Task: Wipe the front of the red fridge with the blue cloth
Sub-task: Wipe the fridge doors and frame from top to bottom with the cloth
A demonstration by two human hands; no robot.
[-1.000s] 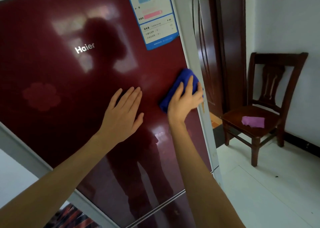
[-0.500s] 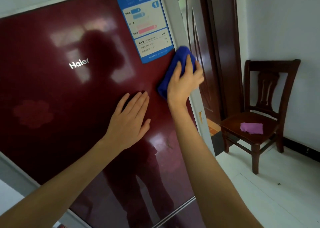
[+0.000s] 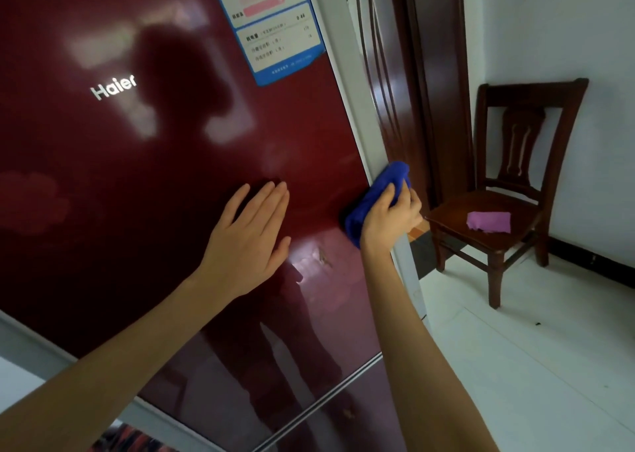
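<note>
Blue cloth [image 3: 376, 192] | under right hand [image 3: 390, 219] fingers [image 3: 387, 194] | red fridge [image 3: 165, 163] right edge

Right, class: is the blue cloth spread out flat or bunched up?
Bunched up: the blue cloth is a thick wad under the right hand, whose fingers curl over it against the red fridge at its right edge.

"Haier" in silver on red fridge [image 3: 144, 183] — "0.46" on blue-edged label [image 3: 278, 39]; rest unreadable.
</note>
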